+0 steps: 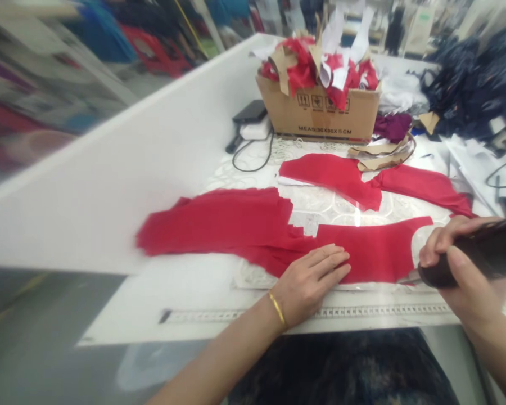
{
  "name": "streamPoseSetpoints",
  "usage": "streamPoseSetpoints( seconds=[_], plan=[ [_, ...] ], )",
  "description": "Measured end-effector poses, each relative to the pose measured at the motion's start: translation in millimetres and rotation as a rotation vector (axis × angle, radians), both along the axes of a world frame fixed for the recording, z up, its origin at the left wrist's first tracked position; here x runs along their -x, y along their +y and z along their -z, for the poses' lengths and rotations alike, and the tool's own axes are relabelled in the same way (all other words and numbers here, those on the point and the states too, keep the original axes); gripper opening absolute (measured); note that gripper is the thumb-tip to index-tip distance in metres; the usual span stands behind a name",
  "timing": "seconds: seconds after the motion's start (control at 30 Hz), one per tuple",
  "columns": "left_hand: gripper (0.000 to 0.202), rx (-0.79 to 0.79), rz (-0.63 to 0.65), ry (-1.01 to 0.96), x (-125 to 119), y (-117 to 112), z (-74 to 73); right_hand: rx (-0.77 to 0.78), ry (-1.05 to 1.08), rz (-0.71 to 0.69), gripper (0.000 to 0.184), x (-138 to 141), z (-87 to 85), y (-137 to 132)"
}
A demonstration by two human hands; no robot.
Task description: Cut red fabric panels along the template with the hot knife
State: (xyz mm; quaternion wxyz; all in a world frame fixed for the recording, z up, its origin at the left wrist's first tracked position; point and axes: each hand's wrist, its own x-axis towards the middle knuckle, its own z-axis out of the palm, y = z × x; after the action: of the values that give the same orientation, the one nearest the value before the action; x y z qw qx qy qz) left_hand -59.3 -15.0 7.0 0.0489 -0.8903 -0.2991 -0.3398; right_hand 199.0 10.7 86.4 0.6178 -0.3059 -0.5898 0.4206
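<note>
Dark tool [489,247] in right hand [468,275] cut off by right edge, red panel [379,250] partly hidden under left hand [310,287], measuring tape [371,310] numerals too small to read, red object [154,50] at upper left blurred.

The white table [126,315] is viewed at close range from the wearer's head above its near edge, forward and downward.

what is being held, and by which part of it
The right hand holds a thick dark object around its body, near the end toward the red cloth. The left hand lies flat on the cloth, holding nothing.
</note>
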Motion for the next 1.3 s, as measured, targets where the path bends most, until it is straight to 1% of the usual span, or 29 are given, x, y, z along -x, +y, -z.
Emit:
streamPoseSetpoints(
  seconds=[0.13,0.27,0.37,0.53,0.67,0.77,0.9,1.03,1.13,1.3],
  plan=[
    [0.031,0.01,-0.004,0.035,3.6,-10.0,-4.9,0.011,0.028,0.008,0.017,1.4,-1.6,1.3],
    [0.028,-0.008,-0.014,0.066,4.3,-22.9,-9.8,-0.002,0.136,0.014,0.025,10.7,-2.3,10.3],
    [0.027,-0.013,-0.034,0.074,2.2,-29.5,-9.3,-0.039,0.168,-0.009,0.027,28.4,2.3,25.9],
    [0.028,-0.043,-0.077,0.071,-1.2,-30.2,-5.5,-0.094,0.156,-0.128,0.026,69.7,14.5,56.5],
    [0.031,-0.07,-0.094,0.031,-1.3,-28.6,-1.7,-0.12,0.134,-0.123,0.025,92.3,19.2,71.3],
    [0.035,-0.045,-0.118,0.028,-1.1,-27.7,4.6,-0.12,0.124,-0.086,0.026,100.2,17.7,75.6],
    [0.042,0.058,-0.153,0.082,-2.6,-25.5,11.5,-0.097,0.11,-0.069,0.029,105.8,13.8,76.9],
    [0.035,0.105,-0.203,0.087,-5.4,-23.3,9.2,-0.112,0.125,-0.084,0.026,112.8,12.3,77.2],
    [0.038,0.108,-0.206,0.071,-6.8,-21.9,7.4,-0.141,0.141,-0.101,0.022,119.2,12.1,77.9],
    [0.042,0.125,-0.244,0.096,-6.9,-20.2,14.6,-0.135,0.15,-0.119,0.02,127.9,13.2,81.1]
  ],
)
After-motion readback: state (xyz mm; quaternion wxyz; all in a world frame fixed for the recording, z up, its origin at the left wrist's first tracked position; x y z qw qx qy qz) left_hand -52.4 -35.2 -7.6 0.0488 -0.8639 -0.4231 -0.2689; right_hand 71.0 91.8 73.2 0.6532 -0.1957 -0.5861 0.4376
